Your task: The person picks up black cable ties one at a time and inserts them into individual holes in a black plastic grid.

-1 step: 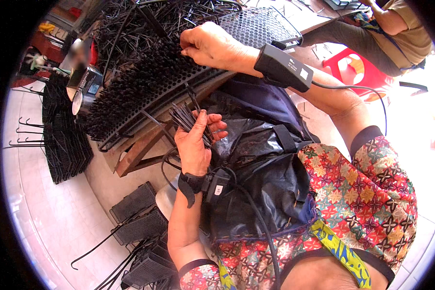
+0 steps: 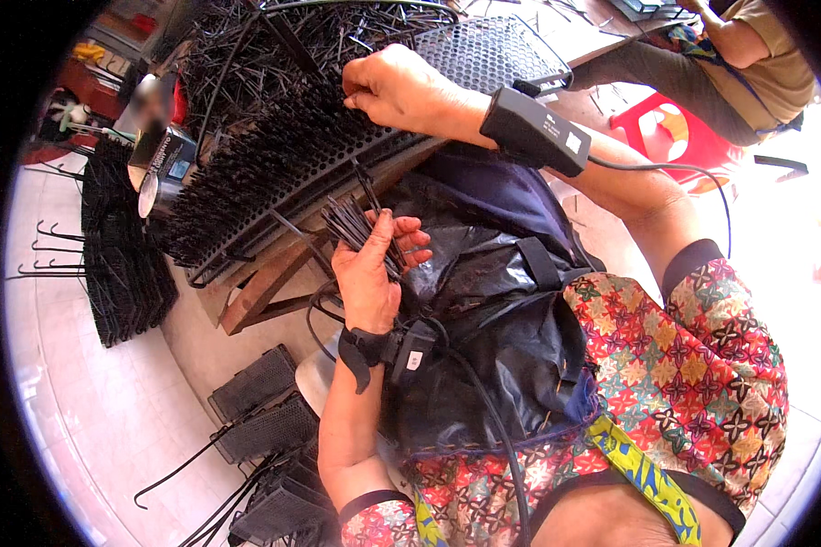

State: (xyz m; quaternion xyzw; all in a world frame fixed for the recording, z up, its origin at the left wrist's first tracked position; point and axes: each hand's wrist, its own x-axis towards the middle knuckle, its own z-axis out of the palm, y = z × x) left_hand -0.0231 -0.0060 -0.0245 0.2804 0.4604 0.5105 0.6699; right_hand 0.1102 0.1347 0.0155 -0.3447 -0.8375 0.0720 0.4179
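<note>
My left hand is closed around a bundle of thin dark sticks, in front of the rack's near edge. Its thumb presses across the bundle and the other fingers curl loosely. Higher up, my right hand pinches with thumb and fingers together over the right part of a black perforated rack. What its fingertips hold, if anything, is too small to make out. Dense rows of dark sticks stand upright in the rack's holes, and the bare holes show along its near edge.
A tangled pile of loose dark sticks lies behind the rack, beside a bare perforated panel. Stacked black racks with hooked rods stand at left; more racks lie below. A person sits at upper right near a red stool.
</note>
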